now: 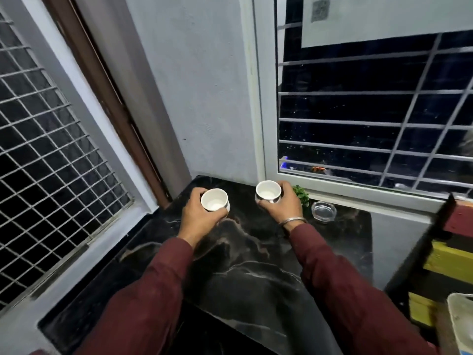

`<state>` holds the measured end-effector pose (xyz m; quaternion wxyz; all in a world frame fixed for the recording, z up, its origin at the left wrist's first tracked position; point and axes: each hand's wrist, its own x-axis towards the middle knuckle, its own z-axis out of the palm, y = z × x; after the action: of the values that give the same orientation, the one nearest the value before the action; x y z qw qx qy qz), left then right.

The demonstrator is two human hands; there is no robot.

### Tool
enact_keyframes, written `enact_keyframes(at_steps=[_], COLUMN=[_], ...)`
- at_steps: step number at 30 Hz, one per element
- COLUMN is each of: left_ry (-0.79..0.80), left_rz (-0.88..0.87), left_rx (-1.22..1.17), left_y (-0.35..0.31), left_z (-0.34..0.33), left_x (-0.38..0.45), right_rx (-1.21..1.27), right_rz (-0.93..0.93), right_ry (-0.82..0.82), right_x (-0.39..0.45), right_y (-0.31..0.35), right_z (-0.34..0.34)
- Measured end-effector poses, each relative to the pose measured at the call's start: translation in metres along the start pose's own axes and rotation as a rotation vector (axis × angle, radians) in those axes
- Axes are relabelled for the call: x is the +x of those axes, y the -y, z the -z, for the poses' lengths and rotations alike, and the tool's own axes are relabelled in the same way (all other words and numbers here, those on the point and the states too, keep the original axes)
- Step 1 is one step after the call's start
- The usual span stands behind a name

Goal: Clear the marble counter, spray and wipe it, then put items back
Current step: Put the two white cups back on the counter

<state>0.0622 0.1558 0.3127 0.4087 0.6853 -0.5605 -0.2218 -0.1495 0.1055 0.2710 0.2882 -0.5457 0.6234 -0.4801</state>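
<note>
My left hand (202, 216) grips a small white cup (214, 199) near the far left of the black marble counter (256, 272). My right hand (281, 203) grips a second white cup (268, 191) near the far middle of the counter. Both cups look empty and upright, mouths facing up. Whether they touch the marble or hang just above it I cannot tell. Dark red sleeves cover both forearms, and a metal bangle sits on my right wrist.
A clear glass ashtray (323, 210) and a small green plant (301, 195) stand at the far right by the barred window (371, 119). A grilled window (46, 155) is on the left. Yellow and red furniture (450, 262) stands to the right.
</note>
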Motion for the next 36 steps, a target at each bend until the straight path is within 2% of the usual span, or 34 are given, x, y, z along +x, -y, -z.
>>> enact_keyframes(at_steps=[7, 16, 21, 25, 36], left_ry=[0.100, 0.328, 0.410, 0.444, 0.472], left_rz=[-0.010, -0.142, -0.137, -0.107, -0.095], left_rx=[-0.099, -0.097, -0.061, -0.038, 0.137], left_y=[0.040, 0.099, 0.127, 0.143, 0.179], left_z=[0.015, 0.035, 0.027, 0.005, -0.056], left_x=[0.088, 0.200, 0.245, 0.274, 0.352], right_rx=[-0.078, -0.129, -0.191, -0.278, -0.373], right_rz=[-0.106, -0.287, -0.435, -0.508, -0.522], right_ry=[-0.014, -0.198, -0.265, -0.249, -0.170], right_x=[0.041, 0.050, 0.047, 0.068, 0.168], right_y=[0.026, 0.047, 0.037, 0.019, -0.032], right_z=[-0.056, -0.144, -0.182, -0.199, -0.266])
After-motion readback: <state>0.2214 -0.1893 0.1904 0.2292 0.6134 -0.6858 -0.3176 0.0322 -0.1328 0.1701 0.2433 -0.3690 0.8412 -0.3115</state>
